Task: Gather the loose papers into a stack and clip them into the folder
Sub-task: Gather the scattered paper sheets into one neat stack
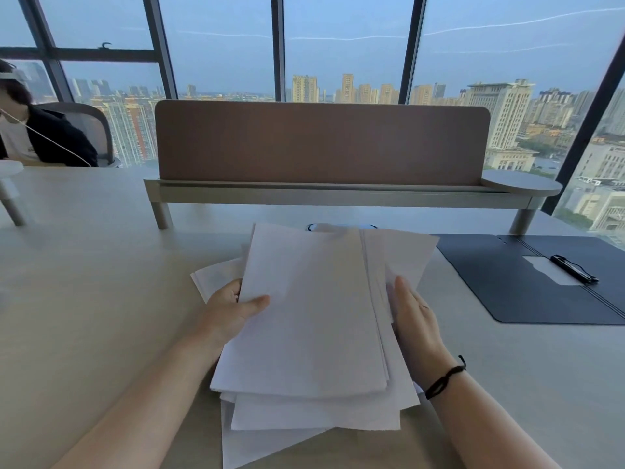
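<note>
**Two hands on one uneven paper stack**

Two bare hands hold a single untidy stack of plain white paper sheets (311, 316) over the pale beige counter (84, 282), near its front edge. The left hand (233, 308) pinches the stack's left side, thumb on top. The right hand (414, 316) presses flat, fingers straight, against the right side. Sheet count cannot be told. One dark blue open folder (500, 286) lies toward the right edge, bearing one black clip (574, 269).

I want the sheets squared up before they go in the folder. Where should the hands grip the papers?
Grip the papers at their two long side edges, one hand from each side, as the left hand and right hand sit now. The sheets fan out unevenly at the near end, so squeezing inward should align them.
</note>
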{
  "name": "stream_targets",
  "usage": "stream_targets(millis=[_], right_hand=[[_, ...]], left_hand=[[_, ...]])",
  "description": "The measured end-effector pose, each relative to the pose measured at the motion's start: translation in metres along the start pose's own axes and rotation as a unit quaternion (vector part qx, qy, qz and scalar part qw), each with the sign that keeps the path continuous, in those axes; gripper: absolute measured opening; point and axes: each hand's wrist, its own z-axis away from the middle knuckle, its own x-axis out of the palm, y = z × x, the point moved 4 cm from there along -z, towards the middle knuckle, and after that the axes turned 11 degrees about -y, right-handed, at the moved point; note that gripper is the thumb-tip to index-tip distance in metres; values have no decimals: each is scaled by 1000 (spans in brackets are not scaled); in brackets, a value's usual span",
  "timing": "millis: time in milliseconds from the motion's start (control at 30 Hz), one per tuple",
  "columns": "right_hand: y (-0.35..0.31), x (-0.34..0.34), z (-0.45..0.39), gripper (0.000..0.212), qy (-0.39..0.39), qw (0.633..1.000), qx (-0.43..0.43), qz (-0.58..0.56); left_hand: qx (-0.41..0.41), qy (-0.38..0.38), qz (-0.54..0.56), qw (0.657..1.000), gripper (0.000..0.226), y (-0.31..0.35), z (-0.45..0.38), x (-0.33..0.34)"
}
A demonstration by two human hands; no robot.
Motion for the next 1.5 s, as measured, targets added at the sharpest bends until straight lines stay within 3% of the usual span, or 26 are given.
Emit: stream_targets(millis=[167,233,333,467,533,633,733,867,1000,1067,1133,1233,1333,1500], right_hand=[[4,-16,-9,25,33,990,94,-99],[-1,-20,-10,22,27,991,106,-79],[-2,-25,-11,16,8,991,131,-23],[-2,-29,-17,21,4,984,152,88],[-4,-28,-19,24,-6,979,154,136],[-5,-22,-23,31,-39,973,154,166],[-2,-18,-27,29,-47,974,157,158],[1,-16,-29,28,-32,989,129,58],[1,-22,-26,29,9,991,89,-99],[6,-18,-20,34,-16,980,107,-169],[11,-10,-15,34,-43,973,119,-194],[13,4,-6,33,-87,964,106,-226],[14,21,3,40,-143,960,74,-227],[22,38,10,34,-174,970,80,-147]], left_hand=[[40,35,21,998,54,5,-7,-14],[52,39,22,998,80,5,-9,-24],[1,31,14,999,132,2,-7,-36],[-49,-53,-25,997,103,4,-2,-33],[-44,-107,-34,993,101,4,0,-31],[-34,-198,-10,979,77,6,8,-23],[-23,-231,-7,973,62,5,7,-20],[-1,-163,-17,987,75,6,0,-23],[27,-48,15,998,50,5,-7,-30],[44,15,38,998,47,4,-13,-36],[43,56,93,993,29,4,-13,-37],[18,70,169,983,27,0,-5,-29],[11,53,256,965,46,-3,-4,-19],[6,62,299,952,37,0,1,-7]])
